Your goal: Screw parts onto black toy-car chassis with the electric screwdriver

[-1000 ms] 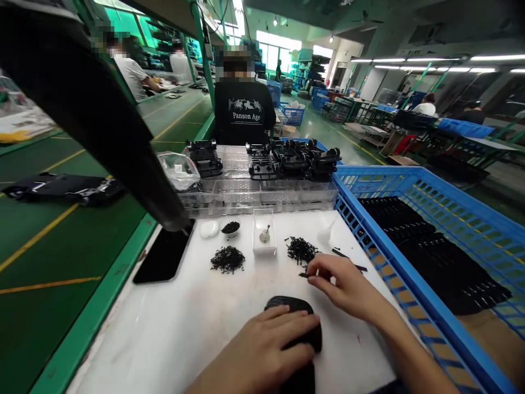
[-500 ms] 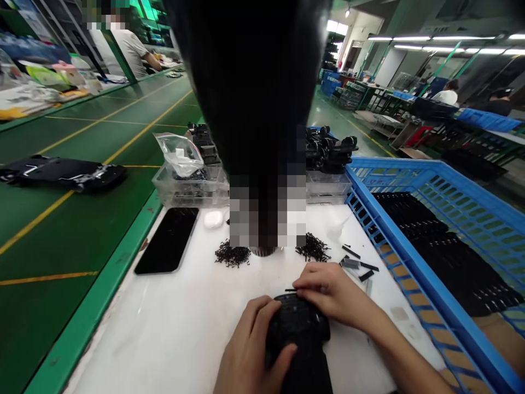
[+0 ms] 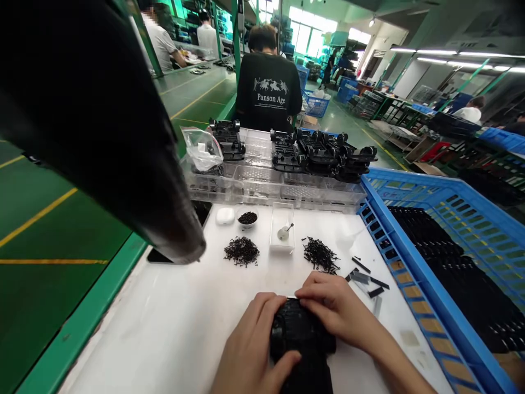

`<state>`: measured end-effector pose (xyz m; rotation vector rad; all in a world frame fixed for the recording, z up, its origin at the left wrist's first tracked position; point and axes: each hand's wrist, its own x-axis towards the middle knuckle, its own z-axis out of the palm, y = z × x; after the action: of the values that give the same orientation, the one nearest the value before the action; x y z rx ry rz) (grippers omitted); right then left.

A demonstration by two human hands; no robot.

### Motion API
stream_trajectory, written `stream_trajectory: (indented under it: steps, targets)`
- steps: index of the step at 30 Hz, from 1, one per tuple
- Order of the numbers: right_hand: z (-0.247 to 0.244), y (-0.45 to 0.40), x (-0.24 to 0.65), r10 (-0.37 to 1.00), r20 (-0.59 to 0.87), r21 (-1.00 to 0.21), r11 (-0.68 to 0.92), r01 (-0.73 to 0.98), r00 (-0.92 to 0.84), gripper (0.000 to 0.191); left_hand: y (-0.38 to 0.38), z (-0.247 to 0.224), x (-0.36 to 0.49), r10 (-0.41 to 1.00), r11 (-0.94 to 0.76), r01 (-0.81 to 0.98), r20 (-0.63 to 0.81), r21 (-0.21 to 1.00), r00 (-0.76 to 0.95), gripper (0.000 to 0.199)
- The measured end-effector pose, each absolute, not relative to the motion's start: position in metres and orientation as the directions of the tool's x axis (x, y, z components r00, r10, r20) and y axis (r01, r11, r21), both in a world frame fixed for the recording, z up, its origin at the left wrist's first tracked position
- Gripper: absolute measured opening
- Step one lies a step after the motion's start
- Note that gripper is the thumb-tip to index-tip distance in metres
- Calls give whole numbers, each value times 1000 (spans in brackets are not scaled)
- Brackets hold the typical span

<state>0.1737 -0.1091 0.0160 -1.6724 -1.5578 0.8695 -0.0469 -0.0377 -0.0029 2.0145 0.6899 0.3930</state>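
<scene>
Both my hands sit at the near edge of the white worktable (image 3: 143,334), around a black ribbed plastic part (image 3: 301,331). My left hand (image 3: 254,347) wraps its left side and lower end. My right hand (image 3: 332,309) presses its fingertips on the upper edge. The lower end of the part is partly hidden by my left thumb. Just beyond my right hand lies a pile of small black pins (image 3: 320,255), and a second pile (image 3: 241,251) lies further left. Several short black strips (image 3: 367,282) lie to the right of my right hand.
A clear box with a small spoon (image 3: 282,230), a bowl of pins (image 3: 248,218) and a white round case (image 3: 225,215) stand on the table. Black assemblies (image 3: 324,156) rest on a clear tray (image 3: 274,189). A blue crate (image 3: 435,246) of black parts stands right. A blurred dark shape (image 3: 94,126) covers the left.
My right hand has moved from the pin pile onto the black part, and both hands now hold it, lifted and turned. The blurred dark shape has swung across the view and back left.
</scene>
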Motion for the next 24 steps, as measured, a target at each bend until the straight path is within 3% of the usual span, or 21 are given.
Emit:
stream_trajectory:
  steps: [7,14,24]
  targets:
    - [14,-107,175,998,-11,-846,-39,532,57,28,-40,-2,-47,617,-352,318,-37,880,786,58]
    - [19,-107,174,996,-91,-836,-79,543,5,27,-42,-3,-46,638,-341,327,-38,881,769,59]
    - [20,-108,176,988,-147,-783,-87,616,-47,24,-47,-15,-49,638,-356,340,-39,870,769,75]
